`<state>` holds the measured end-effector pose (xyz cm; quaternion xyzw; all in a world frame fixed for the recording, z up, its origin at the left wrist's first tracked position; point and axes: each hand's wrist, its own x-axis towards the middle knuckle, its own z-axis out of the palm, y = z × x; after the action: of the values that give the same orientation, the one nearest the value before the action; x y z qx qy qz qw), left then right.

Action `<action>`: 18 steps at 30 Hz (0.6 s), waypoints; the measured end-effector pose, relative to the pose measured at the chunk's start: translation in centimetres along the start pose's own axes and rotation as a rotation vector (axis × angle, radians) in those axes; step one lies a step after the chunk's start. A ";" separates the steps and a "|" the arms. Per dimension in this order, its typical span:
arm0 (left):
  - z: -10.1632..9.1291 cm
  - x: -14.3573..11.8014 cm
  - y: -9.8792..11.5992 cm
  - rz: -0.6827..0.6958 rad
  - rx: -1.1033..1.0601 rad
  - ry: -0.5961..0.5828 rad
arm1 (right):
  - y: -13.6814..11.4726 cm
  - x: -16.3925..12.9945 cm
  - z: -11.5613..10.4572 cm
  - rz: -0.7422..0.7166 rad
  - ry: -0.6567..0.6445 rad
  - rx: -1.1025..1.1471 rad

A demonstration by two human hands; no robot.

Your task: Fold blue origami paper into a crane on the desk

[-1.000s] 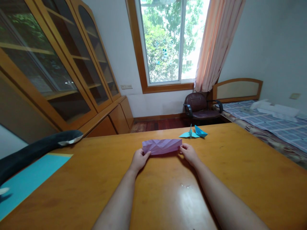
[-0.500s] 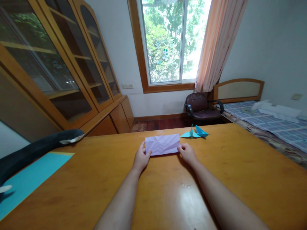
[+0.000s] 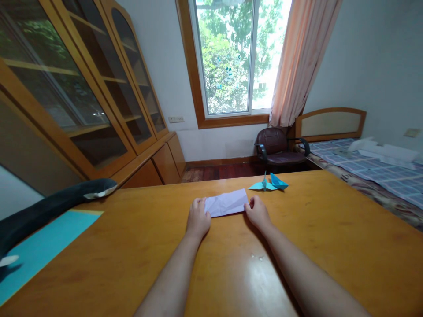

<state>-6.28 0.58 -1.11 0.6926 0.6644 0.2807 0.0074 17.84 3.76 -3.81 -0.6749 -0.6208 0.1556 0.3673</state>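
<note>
Each grip pinches an end of the lilac paper point(image 3: 226, 203): left hand point(image 3: 197, 218), right hand point(image 3: 258, 212). It lies on the tabletop point(image 3: 132, 246). A blue origami crane point(image 3: 268, 183) sits at two o'clock.

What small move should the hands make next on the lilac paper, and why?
Probably press the lilac paper flat and run a finger along its near edge. It lies creased on the wooden table, the left hand pressing on its left end and the right hand pinching its right corner, so both ends are steadied. The blue paper crane sits apart, beyond it.
</note>
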 end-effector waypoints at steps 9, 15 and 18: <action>0.5 -0.9 3.2 0.269 0.074 -0.284 | -2.1 -2.0 -1.1 -0.232 0.092 -0.083; 0.8 -1.8 4.0 0.249 0.054 -0.501 | -5.0 -4.7 -1.0 -0.493 -0.205 -0.160; 0.6 -2.0 4.1 0.238 0.047 -0.554 | -5.2 -5.2 -0.4 -0.515 -0.378 -0.199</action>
<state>-2.17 -1.51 -0.76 0.8158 0.5576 0.0647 0.1395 13.40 -1.55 -1.27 -0.4877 -0.8402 0.1185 0.2053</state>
